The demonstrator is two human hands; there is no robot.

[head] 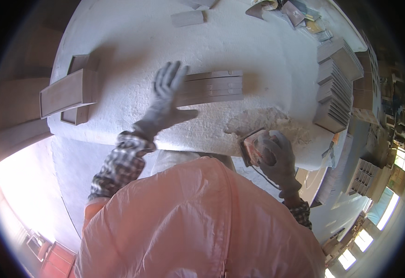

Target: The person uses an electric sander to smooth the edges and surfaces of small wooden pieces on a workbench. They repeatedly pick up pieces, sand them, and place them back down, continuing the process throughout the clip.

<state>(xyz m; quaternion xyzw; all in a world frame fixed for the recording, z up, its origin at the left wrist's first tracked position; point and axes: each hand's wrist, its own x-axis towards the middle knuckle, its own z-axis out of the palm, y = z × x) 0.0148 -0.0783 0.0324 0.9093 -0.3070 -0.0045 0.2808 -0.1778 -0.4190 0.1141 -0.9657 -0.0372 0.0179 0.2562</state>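
Observation:
My left hand (169,90), in a grey glove, is spread flat-fingered at the left end of several narrow grey-brown boards (219,86) lying side by side. It covers that end, and I cannot tell whether it presses on them. In my right hand (279,153), also gloved, is a small corded power sander (252,147) with a worn reddish body and a dark rectangular base. The sander sits tilted at the near edge of the dusty, cloth-like covered table (126,66). Its dark cord (266,179) hangs below my wrist.
Shallow box-like drawers (66,92) are stacked at the table's left edge. A row of similar pieces (334,90) lines the right edge. Rumpled, dust-caked covering (268,120) lies beyond the sander. A block (187,18) and sanding-sheet scraps (294,14) lie at the far side.

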